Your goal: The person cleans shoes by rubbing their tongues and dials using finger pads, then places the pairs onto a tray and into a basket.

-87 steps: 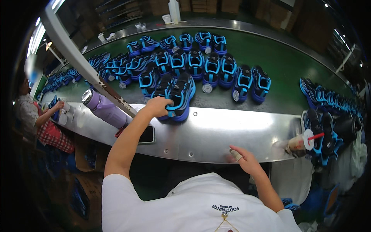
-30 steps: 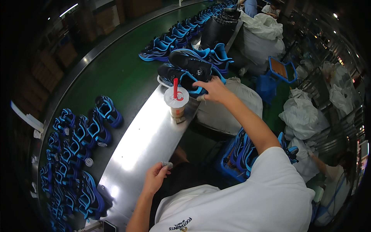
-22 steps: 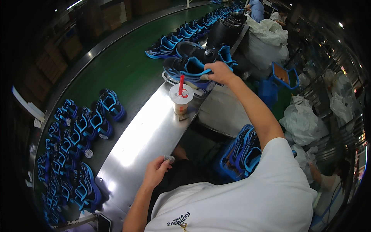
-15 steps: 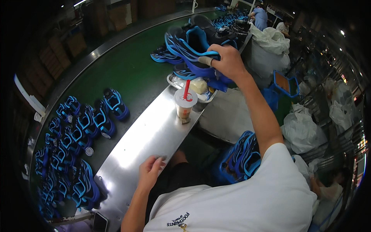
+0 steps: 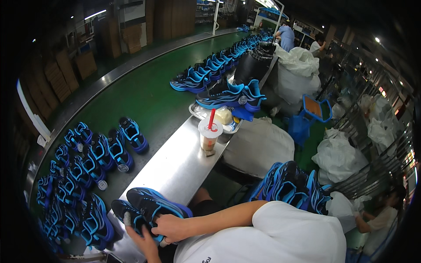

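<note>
A pair of black and blue sneakers rests on the near part of the metal bench (image 5: 169, 160), in front of my body. My right hand (image 5: 170, 228) is closed at the collar of the right sneaker (image 5: 154, 202), some fingertips hidden inside its opening. Against the left sneaker (image 5: 124, 207) my left hand (image 5: 142, 240) is closed round its side. A pale cover sits on one of its fingers. Farther up the bench stands a lidded drink cup (image 5: 209, 133) with a red straw. Behind it, another sneaker pair (image 5: 223, 94) lies over a white tray (image 5: 195, 109) holding small items.
Several sneakers (image 5: 90, 160) stand in rows on the green belt (image 5: 127, 94) at left, and a long row (image 5: 215, 63) runs away at the back. A padded stool (image 5: 258, 142), more sneakers (image 5: 287, 186), white sacks (image 5: 298, 74) and a blue chair (image 5: 318, 108) are at right. Other people work nearby.
My right hand has brought a sneaker pair from above the tray down to the near bench. My left hand, earlier at the bench edge, is now on the left sneaker.
</note>
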A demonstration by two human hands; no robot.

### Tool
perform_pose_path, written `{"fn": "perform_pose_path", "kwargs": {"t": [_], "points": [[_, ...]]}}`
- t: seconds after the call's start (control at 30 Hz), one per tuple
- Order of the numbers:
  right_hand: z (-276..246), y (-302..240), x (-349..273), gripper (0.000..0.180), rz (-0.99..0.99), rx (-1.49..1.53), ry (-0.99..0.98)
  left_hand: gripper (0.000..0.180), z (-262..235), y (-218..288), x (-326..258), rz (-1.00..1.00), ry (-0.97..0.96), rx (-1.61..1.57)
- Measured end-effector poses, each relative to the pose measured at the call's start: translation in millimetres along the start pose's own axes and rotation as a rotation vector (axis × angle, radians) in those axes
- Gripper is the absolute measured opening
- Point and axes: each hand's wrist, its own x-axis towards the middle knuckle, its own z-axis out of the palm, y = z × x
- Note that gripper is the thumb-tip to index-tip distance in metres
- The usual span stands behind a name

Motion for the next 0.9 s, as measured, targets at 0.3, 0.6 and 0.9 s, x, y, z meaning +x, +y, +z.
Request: {"fn": "perform_pose_path", "kwargs": {"t": [0.3, 0.6, 0.9], "points": [[-60.8, 29.3, 21.1, 0.055, 0.002, -0.032, -0.009, 0.037, -36.2, 62.4, 28.1, 0.264, -0.297, 0.473], [-24.7, 12.2, 4.6, 0.035, -0.059, -0.177, -0.085, 0.034, -21.7, 75.5, 0.3, 0.352, -0.242, 0.464], [-12.2, 28.9, -5.6, 0.047, -0.068, -0.27, -0.067, 0.056, -25.4, 82.5, -6.2, 0.244, -0.189, 0.479]]}}
